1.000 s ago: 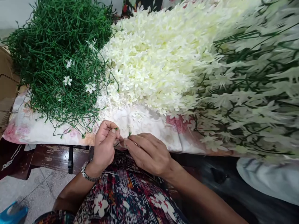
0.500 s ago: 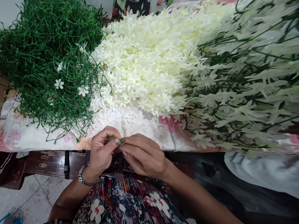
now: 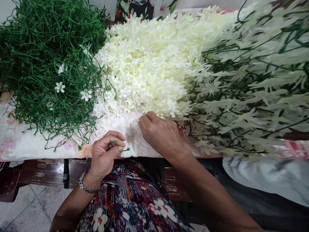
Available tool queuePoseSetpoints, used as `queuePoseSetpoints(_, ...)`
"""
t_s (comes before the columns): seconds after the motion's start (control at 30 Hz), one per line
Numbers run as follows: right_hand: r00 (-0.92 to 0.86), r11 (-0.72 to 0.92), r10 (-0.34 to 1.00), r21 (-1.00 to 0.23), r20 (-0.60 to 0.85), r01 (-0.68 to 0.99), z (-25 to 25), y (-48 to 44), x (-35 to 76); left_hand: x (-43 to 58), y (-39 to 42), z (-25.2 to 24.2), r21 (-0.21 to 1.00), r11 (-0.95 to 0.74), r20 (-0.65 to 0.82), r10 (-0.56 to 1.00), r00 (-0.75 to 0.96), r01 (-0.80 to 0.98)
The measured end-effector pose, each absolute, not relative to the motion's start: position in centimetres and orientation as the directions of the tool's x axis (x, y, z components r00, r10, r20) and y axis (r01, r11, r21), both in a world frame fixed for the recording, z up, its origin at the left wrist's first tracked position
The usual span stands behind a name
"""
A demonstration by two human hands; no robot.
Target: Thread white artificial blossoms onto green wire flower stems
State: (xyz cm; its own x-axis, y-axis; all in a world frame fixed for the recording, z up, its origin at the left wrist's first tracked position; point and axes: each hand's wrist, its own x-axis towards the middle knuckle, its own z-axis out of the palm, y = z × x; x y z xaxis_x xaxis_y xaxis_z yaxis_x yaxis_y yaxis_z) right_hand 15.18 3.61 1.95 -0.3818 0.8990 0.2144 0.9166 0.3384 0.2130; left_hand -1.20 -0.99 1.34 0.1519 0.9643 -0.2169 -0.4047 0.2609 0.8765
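Observation:
My left hand (image 3: 107, 149) pinches a thin green plastic stem (image 3: 126, 149) between thumb and forefinger, its small budded end poking out past the thumb. My right hand (image 3: 158, 130) is over the cloth at the near edge of a heap of white artificial flowers (image 3: 147, 64). Its fingers are curled together, and the fingertips are turned away, so whatever they grip is hidden. Left of the white heap lies a big tangle of green plastic stems (image 3: 53, 58), with a few white blossoms (image 3: 60, 87) caught on top.
On the right, white flowers on green stems (image 3: 241, 103) spread over the table and overhang its near edge. A pale floral cloth (image 3: 21, 145) covers the tabletop. White fabric (image 3: 265, 177) lies at the lower right. A wooden bench (image 3: 45, 172) runs below the table edge.
My right hand has left my left hand and moved up and right to the edge of the white flowers. My left hand keeps the green stem almost in place; the view shifted slightly.

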Motion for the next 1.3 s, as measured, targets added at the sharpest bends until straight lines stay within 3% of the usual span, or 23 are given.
queuePoseSetpoints(0.17, -0.349, 0.322, 0.893, 0.14, 0.283, 0.936, 1.8, 3.2, 15.4, -1.3, -1.0, 1.2, 0.882, 0.25, -0.19, 0.965, 0.184, -0.399)
queuePoseSetpoints(0.4, -0.243, 0.36, 0.888, -0.261, 0.391, 0.896, 1.4, 2.7, 16.8, -1.4, -1.2, 1.0, 0.976, 0.133, -0.094, 0.972, 0.216, -0.173)
queuePoseSetpoints(0.5, -0.194, 0.365, 0.89, -0.389, 0.413, 0.846, 1.4, 2.4, 17.2, -1.3, -1.2, 1.0, 0.968, 0.152, -0.11, 0.972, 0.209, -0.2)
queuePoseSetpoints(0.67, 0.001, 0.144, 0.979, -0.693, 0.205, 0.707, 1.0, 1.9, 17.7, -1.1, -1.1, 1.3, 0.898, 0.241, -0.189, 0.967, 0.171, -0.369)
queuePoseSetpoints(0.8, 0.072, 0.0, 0.997, -0.886, 0.038, 0.464, 0.5, 1.7, 18.0, -0.9, -1.0, 1.5, 0.899, 0.284, -0.247, 0.957, 0.149, -0.334)
queuePoseSetpoints(1.03, 0.01, 0.009, 1.0, -0.953, 0.012, 0.303, 1.2, 1.1, 17.9, 1.2, -0.2, 2.0, 0.991, 0.125, -0.13, 0.977, 0.169, 0.038)
queuePoseSetpoints(1.3, -0.134, 0.11, 0.989, -0.927, 0.065, 0.358, 2.1, -0.1, 17.1, 2.8, -0.1, 1.5, 0.986, 0.063, -0.093, 0.977, 0.191, 0.154)
